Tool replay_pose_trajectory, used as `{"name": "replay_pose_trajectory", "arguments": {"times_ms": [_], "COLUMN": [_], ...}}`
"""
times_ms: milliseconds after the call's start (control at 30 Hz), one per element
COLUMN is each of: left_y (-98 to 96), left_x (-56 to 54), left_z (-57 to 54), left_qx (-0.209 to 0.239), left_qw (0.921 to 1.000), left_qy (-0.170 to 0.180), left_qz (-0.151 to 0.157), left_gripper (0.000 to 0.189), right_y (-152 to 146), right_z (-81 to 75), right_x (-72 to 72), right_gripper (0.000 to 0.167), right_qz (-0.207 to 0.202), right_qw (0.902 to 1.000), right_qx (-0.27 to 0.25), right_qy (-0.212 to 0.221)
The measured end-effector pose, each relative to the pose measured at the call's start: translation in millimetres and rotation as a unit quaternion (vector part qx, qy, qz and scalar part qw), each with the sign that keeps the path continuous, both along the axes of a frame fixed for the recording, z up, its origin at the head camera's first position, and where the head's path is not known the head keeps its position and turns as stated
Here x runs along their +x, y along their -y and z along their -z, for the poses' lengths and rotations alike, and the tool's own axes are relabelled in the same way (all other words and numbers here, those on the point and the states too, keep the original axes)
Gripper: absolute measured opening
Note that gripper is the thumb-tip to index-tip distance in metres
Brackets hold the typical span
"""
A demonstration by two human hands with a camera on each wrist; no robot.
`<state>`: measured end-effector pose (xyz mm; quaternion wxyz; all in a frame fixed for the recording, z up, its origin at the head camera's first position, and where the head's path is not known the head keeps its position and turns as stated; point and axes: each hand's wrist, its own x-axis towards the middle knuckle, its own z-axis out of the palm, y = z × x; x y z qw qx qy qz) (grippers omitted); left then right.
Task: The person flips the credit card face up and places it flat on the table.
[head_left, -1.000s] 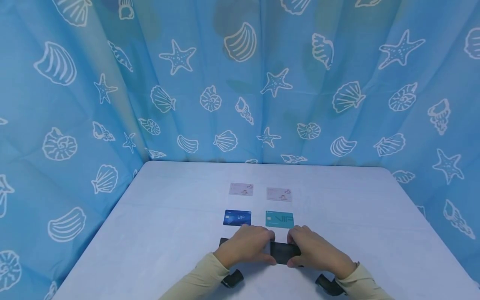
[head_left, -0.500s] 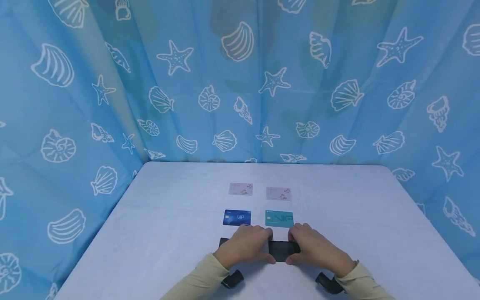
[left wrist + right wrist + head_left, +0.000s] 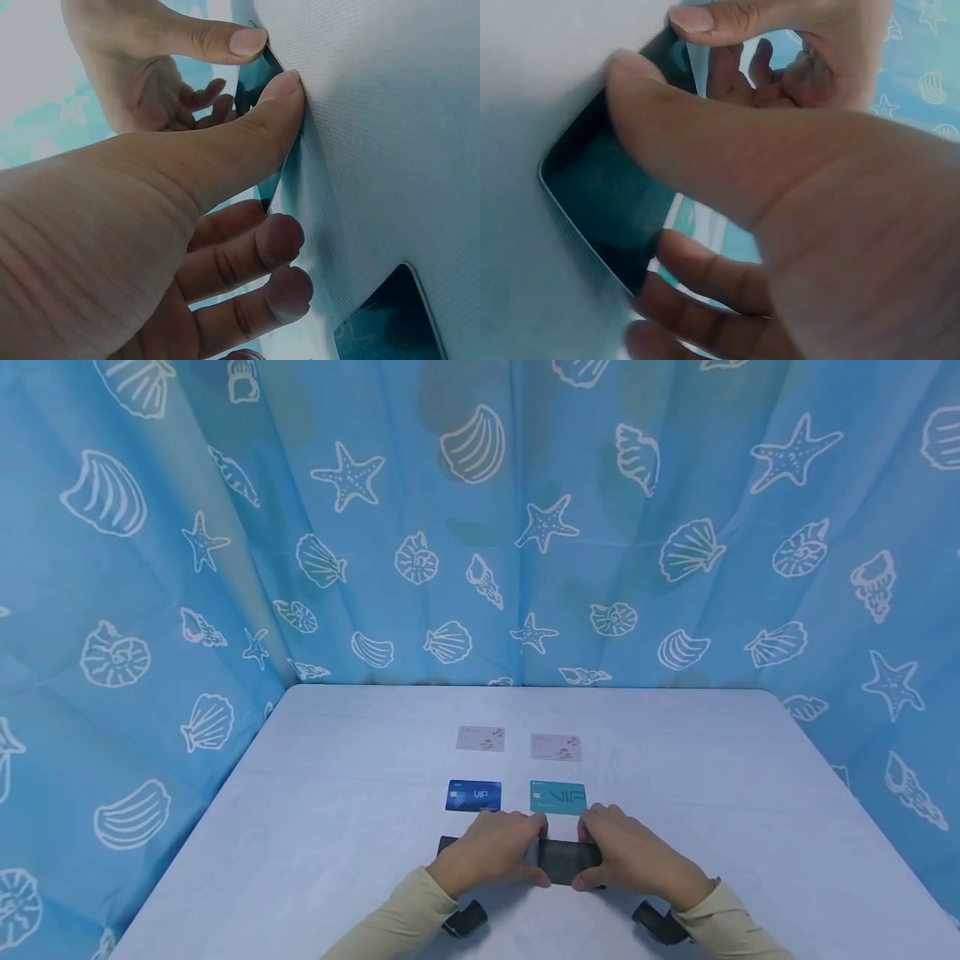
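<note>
A black card lies near the front of the table, with a hand at either end. My left hand pinches its left end, thumb on the near edge and fingers at the far edge. The right end is pinched the same way by my right hand. Close up in the right wrist view, the black card has a glossy dark face and appears to lie on or just above the cloth. A second black card is mostly hidden behind my left hand; a dark card shows low in the left wrist view.
Just beyond the hands lie a blue VIP card and a teal VIP card. Farther back are two pale pink cards, the left one and the right one. A shell-patterned blue curtain surrounds the white table.
The black card between my hands has shifted very slightly away from me and sits a little straighter. Both hands keep their grip; the other cards stay where they were.
</note>
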<state>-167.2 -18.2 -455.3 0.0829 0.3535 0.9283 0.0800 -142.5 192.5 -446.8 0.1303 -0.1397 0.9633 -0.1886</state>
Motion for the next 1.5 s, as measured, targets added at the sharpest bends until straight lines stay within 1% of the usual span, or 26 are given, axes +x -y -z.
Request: {"name": "replay_pose_trajectory", "arguments": {"times_ms": [167, 333, 533, 800, 1100, 1200, 1500], "left_y": [0.3, 1.1, 1.5, 2.8, 3.1, 2.9, 2.8], "left_x": [0.5, 0.1, -1.4, -2.7, -3.4, -3.7, -2.9], "left_z": [0.5, 1.6, 1.3, 0.9, 1.5, 1.3, -2.3], "left_qx": [-0.003, -0.009, -0.016, -0.011, -0.012, -0.015, -0.029], "left_qw": [1.0000, 0.9999, 0.9998, 0.9996, 0.9994, 0.9994, 0.9992], "left_qy": [-0.004, -0.007, 0.013, 0.027, 0.032, 0.031, 0.027], "left_qz": [-0.001, 0.001, -0.005, 0.002, 0.003, 0.003, -0.004], "left_gripper": [0.054, 0.054, 0.054, 0.054, 0.054, 0.054, 0.056], "right_y": [-3.3, -5.6, -6.6, -8.9, -12.2, -12.4, -13.2], "right_z": [-1.3, -2.3, -5.0, -8.7, -17.3, -18.8, -21.4], "right_x": [-0.8, 0.2, 0.3, 0.0, 0.9, 1.1, 3.4], "right_gripper": [0.057, 0.061, 0.062, 0.061, 0.061, 0.062, 0.062], "right_qz": [-0.004, -0.021, -0.024, -0.032, -0.017, -0.014, -0.035], "right_qw": [0.9997, 0.9996, 0.9994, 0.9988, 0.9994, 0.9995, 0.9989], "right_qx": [0.016, 0.017, 0.017, 0.033, 0.019, 0.021, 0.029], "right_qy": [0.015, 0.009, 0.018, 0.015, 0.021, 0.018, -0.012]}}
